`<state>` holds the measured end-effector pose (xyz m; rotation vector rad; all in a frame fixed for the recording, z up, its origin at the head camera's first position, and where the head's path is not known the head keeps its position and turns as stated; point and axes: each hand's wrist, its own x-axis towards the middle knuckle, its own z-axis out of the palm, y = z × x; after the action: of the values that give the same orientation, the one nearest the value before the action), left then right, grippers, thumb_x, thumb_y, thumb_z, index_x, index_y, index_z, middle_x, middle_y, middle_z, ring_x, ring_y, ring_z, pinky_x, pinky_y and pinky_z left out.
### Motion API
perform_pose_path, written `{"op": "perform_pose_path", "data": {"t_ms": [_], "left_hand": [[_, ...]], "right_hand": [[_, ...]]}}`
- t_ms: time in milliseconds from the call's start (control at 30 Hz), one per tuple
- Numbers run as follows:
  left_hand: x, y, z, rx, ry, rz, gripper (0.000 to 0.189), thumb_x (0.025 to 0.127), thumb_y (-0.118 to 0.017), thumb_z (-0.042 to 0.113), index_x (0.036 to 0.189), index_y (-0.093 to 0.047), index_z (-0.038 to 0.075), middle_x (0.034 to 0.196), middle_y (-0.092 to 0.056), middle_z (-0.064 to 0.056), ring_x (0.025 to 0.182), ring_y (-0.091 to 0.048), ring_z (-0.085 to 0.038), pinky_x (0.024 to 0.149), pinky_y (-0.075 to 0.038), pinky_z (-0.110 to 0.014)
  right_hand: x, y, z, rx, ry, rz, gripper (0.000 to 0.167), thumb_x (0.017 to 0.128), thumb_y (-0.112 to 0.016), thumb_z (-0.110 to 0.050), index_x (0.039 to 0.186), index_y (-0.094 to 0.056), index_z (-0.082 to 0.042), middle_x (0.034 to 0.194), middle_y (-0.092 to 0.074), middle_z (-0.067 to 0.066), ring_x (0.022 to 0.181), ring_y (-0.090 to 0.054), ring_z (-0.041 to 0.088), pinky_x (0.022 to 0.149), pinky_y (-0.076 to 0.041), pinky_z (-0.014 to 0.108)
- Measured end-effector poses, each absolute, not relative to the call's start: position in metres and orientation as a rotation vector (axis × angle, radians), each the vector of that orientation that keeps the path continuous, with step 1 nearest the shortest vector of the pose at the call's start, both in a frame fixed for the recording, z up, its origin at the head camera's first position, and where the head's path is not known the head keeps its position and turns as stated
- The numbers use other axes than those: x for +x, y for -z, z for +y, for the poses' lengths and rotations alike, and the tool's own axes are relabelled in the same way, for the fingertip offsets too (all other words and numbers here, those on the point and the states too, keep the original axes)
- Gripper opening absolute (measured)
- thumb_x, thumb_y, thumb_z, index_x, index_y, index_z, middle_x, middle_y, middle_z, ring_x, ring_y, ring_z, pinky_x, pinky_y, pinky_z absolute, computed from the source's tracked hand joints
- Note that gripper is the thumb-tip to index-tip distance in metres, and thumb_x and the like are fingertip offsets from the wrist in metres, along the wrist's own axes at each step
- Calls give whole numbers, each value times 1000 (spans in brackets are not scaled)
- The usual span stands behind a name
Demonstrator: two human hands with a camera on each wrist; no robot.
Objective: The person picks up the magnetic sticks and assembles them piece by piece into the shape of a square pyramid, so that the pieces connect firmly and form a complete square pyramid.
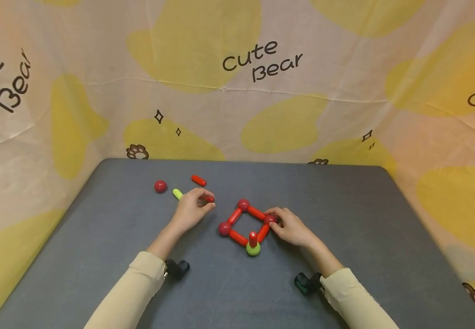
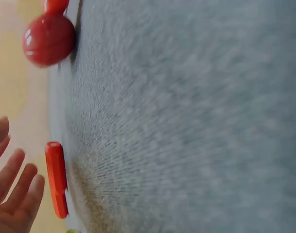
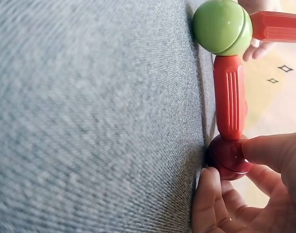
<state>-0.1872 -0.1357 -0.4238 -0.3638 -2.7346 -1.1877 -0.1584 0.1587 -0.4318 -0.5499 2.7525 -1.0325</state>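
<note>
Sleeves [image 1: 126, 292] nearest; left hand [image 1: 190, 210] loosely parted, no grip, red rod [image 1: 210, 199] on bench [image 1: 97, 228] just past fingers, long axis roughly left-right toward square frame [image 1: 238, 237]; right hand [image 1: 292, 227], farther from rod, pinches frame's right-corner red ball [image 1: 270, 220]

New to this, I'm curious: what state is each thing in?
Left hand, fingers apart
Right hand, pinching corner red ball
Frame, assembled, lying flat
Green ball, joined to frame
Red rod on green ball, upright
Lone red ball, loose
Far red rod, loose
Lime rod, partly hidden
Red rod by left hand, partly hidden
</note>
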Motion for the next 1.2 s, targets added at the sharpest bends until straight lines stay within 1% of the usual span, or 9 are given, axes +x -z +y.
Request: {"op": "perform_pose_path", "data": {"t_ms": [133, 267, 400, 500, 600, 867, 1033, 1200], "left_hand": [[-196, 424, -137, -272, 1131, -2727, 26, 76, -74, 17, 99, -67, 9, 99, -63, -8, 78, -60, -25, 70, -48, -36], [-202, 425, -136, -234, 1082, -2751, 30, 76, -75, 20, 103, -67, 10, 104, -61, -9, 81, -57, -26, 71, -46, -37], [-207, 428, -133, -240, 1056, -2774, 33, 76, -74, 20, 106, -66, 9, 113, -60, -11, 98, -57, -28, 84, -45, -41], [-209, 431, -131, -248, 1054, -2798, 36, 76, -75, 19, 109, -66, 8, 119, -59, -13, 112, -53, -30, 94, -40, -44], [-210, 433, -130, -251, 1042, -2819, 37, 76, -75, 19, 110, -66, 8, 120, -58, -13, 114, -52, -30, 96, -38, -44], [-210, 432, -128, -220, 1021, -2866, 32, 76, -74, 14, 107, -68, 7, 114, -62, -15, 107, -54, -33, 90, -40, -45], [-209, 433, -129, -194, 988, -2913, 27, 78, -72, 13, 104, -69, 6, 107, -64, -13, 102, -57, -31, 87, -43, -43], [-208, 434, -131, -182, 972, -2933, 23, 78, -71, 11, 100, -70, 5, 100, -65, -13, 94, -59, -29, 82, -45, -42]], "right_hand": [[-159, 432, 159, -549, 1030, 2755, 30, 87, -58, -8, 117, -58, -9, 91, -51, 10, 66, -43, 14, 58, -38, 26], [-158, 432, 159, -562, 1026, 2763, 30, 87, -58, -8, 117, -58, -8, 90, -51, 10, 66, -43, 13, 58, -38, 26], [-158, 433, 159, -569, 1031, 2770, 29, 87, -58, -8, 116, -58, -8, 90, -51, 10, 66, -43, 13, 58, -38, 26], [-158, 433, 158, -560, 1029, 2774, 29, 87, -58, -8, 116, -58, -8, 90, -51, 10, 66, -43, 13, 58, -38, 26], [-158, 434, 158, -548, 1029, 2773, 29, 87, -58, -7, 116, -58, -8, 89, -51, 10, 66, -44, 13, 58, -38, 26], [-158, 433, 158, -537, 1030, 2774, 29, 87, -58, -7, 116, -58, -8, 90, -51, 11, 67, -44, 14, 59, -38, 27], [-158, 433, 158, -545, 1035, 2786, 29, 86, -59, -6, 115, -59, -7, 89, -51, 11, 66, -44, 14, 57, -38, 26], [-158, 434, 157, -544, 1028, 2786, 29, 86, -58, -7, 115, -58, -7, 88, -51, 10, 65, -44, 13, 57, -38, 25]]}}
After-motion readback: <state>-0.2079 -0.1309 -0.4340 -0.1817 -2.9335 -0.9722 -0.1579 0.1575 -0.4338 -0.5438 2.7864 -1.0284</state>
